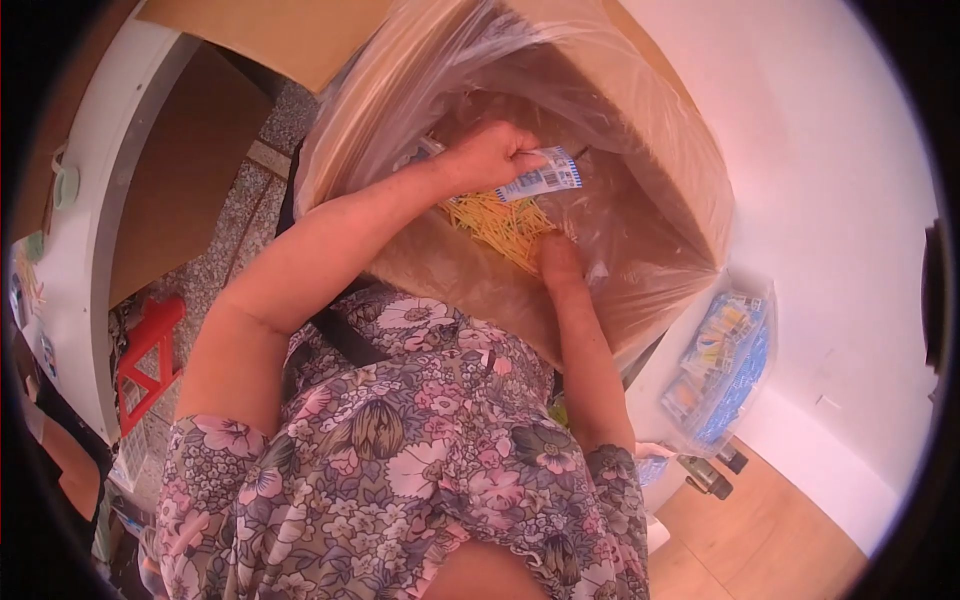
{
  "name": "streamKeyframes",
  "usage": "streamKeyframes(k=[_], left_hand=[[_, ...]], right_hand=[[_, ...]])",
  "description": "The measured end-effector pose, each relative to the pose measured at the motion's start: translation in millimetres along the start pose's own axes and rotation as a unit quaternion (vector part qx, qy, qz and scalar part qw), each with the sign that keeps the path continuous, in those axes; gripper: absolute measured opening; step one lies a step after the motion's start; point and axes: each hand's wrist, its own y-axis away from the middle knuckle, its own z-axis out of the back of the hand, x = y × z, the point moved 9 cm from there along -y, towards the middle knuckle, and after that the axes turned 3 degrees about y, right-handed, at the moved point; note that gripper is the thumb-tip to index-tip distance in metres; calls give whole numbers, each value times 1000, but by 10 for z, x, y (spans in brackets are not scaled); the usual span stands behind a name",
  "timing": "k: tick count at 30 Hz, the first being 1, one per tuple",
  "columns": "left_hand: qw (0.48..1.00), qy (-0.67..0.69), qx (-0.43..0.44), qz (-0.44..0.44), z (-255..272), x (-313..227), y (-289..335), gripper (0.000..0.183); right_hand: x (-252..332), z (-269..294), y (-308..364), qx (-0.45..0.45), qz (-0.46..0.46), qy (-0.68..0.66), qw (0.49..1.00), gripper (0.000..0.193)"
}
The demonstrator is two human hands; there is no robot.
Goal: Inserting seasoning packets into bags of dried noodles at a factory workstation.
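Inside a cardboard box [640, 75] lined with a clear plastic bag [420, 75], my left hand [492, 157] pinches a small flat packet [542, 177], white and blue with striped ends. Just below the packet lies a heap of thin yellow sticks [493, 226]. My right hand [560, 258] reaches down at the right edge of this heap and touches it. Its fingers are hidden, so what it holds does not show. Another pale packet [418, 152] is partly visible behind my left wrist.
To the right, a clear plastic bin [765, 330] contains several blue and yellow packets. A red plastic frame [150, 360] stands on the speckled floor at left, next to a white table edge [100, 200]. A white surface [820, 180] borders the box on the right.
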Motion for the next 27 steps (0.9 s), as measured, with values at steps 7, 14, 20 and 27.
streamKeyframes(k=[7,14,20,27], left_hand=[[999,-14,30,23,-59,44,-11,19],[986,49,157,29,-322,163,42,18],[928,93,354,-73,-823,226,366,19],[914,167,369,12,-963,-224,504,14]], right_hand=[[20,75,-7,-29,17,-76,997,20],[-189,464,-10,-75,-36,-75,994,19],[-212,1236,388,-63,-4,-390,919,13],[41,1474,679,-81,44,-695,713,10]])
